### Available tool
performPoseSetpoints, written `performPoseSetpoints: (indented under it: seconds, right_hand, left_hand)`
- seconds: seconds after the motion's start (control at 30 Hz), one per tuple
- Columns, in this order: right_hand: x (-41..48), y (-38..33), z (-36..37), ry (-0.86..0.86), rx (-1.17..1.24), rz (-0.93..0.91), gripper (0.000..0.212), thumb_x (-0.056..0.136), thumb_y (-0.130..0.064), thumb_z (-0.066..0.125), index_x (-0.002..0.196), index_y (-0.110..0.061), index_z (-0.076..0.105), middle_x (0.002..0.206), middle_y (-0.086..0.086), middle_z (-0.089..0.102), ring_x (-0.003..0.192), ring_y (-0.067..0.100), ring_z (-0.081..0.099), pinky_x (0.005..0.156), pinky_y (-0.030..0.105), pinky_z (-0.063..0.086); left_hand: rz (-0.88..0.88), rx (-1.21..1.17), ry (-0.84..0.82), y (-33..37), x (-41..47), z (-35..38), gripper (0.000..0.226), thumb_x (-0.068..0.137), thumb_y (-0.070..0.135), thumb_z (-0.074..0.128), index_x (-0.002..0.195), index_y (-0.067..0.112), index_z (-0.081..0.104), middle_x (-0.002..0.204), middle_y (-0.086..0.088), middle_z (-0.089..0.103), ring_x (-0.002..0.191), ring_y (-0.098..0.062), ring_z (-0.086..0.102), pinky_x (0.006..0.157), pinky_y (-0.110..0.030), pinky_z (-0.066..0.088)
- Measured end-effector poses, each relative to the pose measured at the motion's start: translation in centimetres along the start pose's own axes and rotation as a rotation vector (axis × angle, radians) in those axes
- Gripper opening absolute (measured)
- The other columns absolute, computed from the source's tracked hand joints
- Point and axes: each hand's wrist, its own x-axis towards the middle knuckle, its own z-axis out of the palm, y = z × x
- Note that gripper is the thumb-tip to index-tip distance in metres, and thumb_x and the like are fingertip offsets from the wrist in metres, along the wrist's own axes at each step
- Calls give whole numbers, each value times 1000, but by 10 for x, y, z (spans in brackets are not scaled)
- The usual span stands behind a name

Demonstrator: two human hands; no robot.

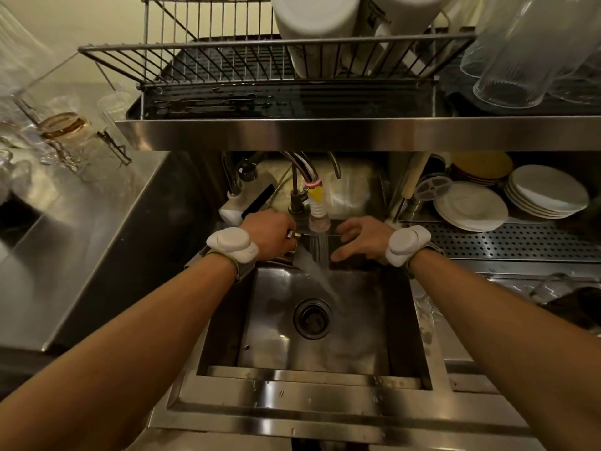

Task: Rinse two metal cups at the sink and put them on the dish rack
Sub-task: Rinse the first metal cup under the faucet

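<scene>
Both arms reach forward over the sink point(292, 375), forearms converging toward the tap point(320, 219). Each wrist carries a white band point(232, 244).

Left hand point(270, 236): knuckles up, fingers curled tight, gripping a bright metal part at the left edge of the cup point(333, 250). Right hand point(362, 237): fingers spread wide and curved, thumb above and fingertips below, cradling the cup's right side.

The cup sits between the two hands, directly under the tap, above the back of the sink. Water point(320, 255) falls across it and runs off at a slant toward the drain point(313, 318). Only one cup can be made out.

A steel shelf point(325, 131) overhangs the tap and stands between the hands and the rack point(211, 60) above. White containers point(315, 21) fill the rack's right part; clear glasses point(507, 66) lean just beside it. Stacked plates point(549, 193) lie right of the tap, behind a perforated tray point(520, 242).

The cup's top edge runs level from left to right. Its surface is dark and mirror-like, so its long axis and the direction of its mouth cannot be told.
</scene>
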Motion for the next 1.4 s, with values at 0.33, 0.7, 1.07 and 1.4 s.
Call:
performPoseSetpoints:
  seconds: [0.33,0.7,1.07,1.4]
  right_hand:
    - [-3,-1,2,-6,-6,-26,86,67,-26,85,141,-12,42,135,11,55,117,24,56,79,25,47]
    - [28,-11,12,53,-108,-232,77,57,-22,90,125,-14,54,122,3,62,112,22,59,97,33,47]
    - [26,-37,2,73,-204,-272,63,55,-22,90,111,-17,60,107,-2,66,97,19,64,84,29,51]
    - [23,-60,-7,89,-215,-285,61,52,-26,89,107,-17,64,98,1,72,83,18,69,80,39,59]
  left_hand:
    - [-241,-453,-179,-2,-3,-2,28,93,29,53,102,6,67,104,-11,67,97,-25,62,88,-38,51]
    - [-427,-1390,-116,11,0,24,20,95,10,46,82,14,60,78,-2,60,75,-12,57,66,-25,46]
    - [-433,-1063,-6,-30,-3,5,37,99,37,39,105,11,64,90,-5,60,81,-15,55,69,-26,41]
    - [-423,-896,-1,-40,-8,4,38,98,34,44,108,4,65,102,-20,66,85,-19,56,80,-31,42]
